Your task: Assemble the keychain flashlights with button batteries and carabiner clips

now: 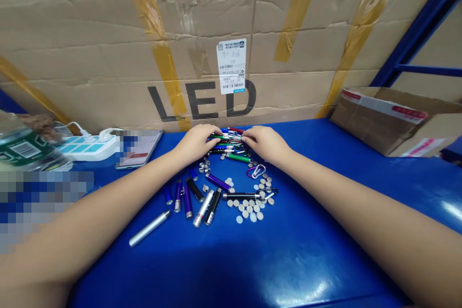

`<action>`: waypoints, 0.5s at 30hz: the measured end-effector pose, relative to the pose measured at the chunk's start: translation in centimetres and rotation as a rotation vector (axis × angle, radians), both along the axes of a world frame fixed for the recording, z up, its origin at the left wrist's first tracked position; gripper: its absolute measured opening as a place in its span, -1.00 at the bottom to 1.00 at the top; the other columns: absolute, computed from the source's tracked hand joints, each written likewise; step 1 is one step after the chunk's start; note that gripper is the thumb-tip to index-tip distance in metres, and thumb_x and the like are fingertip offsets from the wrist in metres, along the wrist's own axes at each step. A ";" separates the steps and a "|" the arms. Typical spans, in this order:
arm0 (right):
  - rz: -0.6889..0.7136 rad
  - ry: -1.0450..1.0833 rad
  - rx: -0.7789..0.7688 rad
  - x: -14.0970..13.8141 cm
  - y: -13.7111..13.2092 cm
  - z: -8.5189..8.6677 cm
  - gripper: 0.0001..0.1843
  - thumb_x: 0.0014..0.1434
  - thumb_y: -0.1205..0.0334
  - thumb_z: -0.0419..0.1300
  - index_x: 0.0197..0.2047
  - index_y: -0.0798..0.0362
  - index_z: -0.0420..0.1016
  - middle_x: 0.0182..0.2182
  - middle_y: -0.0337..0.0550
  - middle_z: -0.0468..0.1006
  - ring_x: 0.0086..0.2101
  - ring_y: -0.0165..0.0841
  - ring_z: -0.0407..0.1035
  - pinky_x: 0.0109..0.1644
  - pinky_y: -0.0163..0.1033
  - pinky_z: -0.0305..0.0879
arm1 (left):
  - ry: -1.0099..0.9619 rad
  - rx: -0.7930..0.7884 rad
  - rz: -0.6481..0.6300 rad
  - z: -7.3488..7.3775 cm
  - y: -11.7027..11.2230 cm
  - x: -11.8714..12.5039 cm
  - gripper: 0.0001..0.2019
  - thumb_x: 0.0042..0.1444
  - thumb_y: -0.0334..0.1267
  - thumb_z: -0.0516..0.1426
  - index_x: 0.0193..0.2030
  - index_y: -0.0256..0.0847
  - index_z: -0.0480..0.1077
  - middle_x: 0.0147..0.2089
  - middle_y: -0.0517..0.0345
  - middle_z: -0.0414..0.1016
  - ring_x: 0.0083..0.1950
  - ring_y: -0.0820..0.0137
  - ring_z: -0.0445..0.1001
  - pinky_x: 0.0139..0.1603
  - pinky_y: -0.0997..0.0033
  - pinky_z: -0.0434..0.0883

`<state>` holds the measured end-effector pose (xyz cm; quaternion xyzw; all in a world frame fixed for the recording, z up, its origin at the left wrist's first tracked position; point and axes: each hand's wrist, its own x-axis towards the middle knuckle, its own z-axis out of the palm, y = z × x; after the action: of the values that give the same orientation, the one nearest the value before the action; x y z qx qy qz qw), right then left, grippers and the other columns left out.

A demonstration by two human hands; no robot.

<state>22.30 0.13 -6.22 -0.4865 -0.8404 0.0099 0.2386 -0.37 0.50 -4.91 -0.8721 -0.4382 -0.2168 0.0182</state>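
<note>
Over a pile of mini flashlights (233, 145) with carabiner clips, my two hands face each other. My left hand (198, 143) is closed, thumb and fingers around the end of a green mini flashlight (217, 136). My right hand (266, 144) is also closed, its fingertips pinched beside silvery clips at the pile's right side; what they hold is too small to make out. Nearer lie loose flashlight bodies in purple, black and silver, including a black flashlight (241, 196) with its clip. Button cells (249, 208) are scattered around it. Small metal caps (205, 166) sit below my left hand.
A silver tube (149, 228) lies at the front left of the blue table (231, 260). Further left are a phone (144, 149), a white power strip (90, 147) and a plastic bottle (25, 147). An open cardboard box (378, 120) stands right; a large carton (202, 57) walls the back.
</note>
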 end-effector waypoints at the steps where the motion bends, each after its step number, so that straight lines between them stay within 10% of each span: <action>1: 0.002 0.001 0.004 0.0 0.0 -0.1 -0.72 0.27 0.22 0.03 -0.14 0.02 0.57 -0.16 -0.09 0.60 -0.15 -0.21 0.43 -0.11 -0.18 0.25 | 0.014 -0.003 -0.002 0.0 0.0 0.0 -0.80 0.18 -0.33 0.10 -0.07 -0.22 0.44 -0.04 0.05 0.54 0.01 0.24 0.47 0.07 0.22 0.36; 6: -0.009 0.031 0.024 0.2 -0.8 0.2 -0.71 0.26 0.18 0.04 -0.08 0.05 0.52 -0.14 -0.09 0.59 -0.15 -0.23 0.43 -0.10 -0.17 0.29 | 0.048 0.004 -0.004 1.7 -0.9 -0.2 -0.80 0.18 -0.30 0.08 -0.09 -0.21 0.45 -0.05 0.05 0.53 0.01 0.26 0.45 0.06 0.26 0.33; 15: 0.158 -0.026 -0.051 1.2 -4.8 2.8 -0.75 0.25 0.15 0.04 -0.20 0.02 0.53 -0.25 -0.15 0.58 -0.26 -0.31 0.42 -0.19 -0.22 0.29 | 0.482 -0.456 -0.049 7.9 -4.5 -3.1 -0.84 0.07 -0.26 0.13 -0.21 -0.04 0.51 -0.22 0.24 0.56 -0.28 0.39 0.48 -0.35 0.51 0.27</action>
<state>23.51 -4.63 -3.45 -0.4245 -0.8787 0.0439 0.2138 -3.50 -3.97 3.01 -0.8903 -0.4374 0.0990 -0.0794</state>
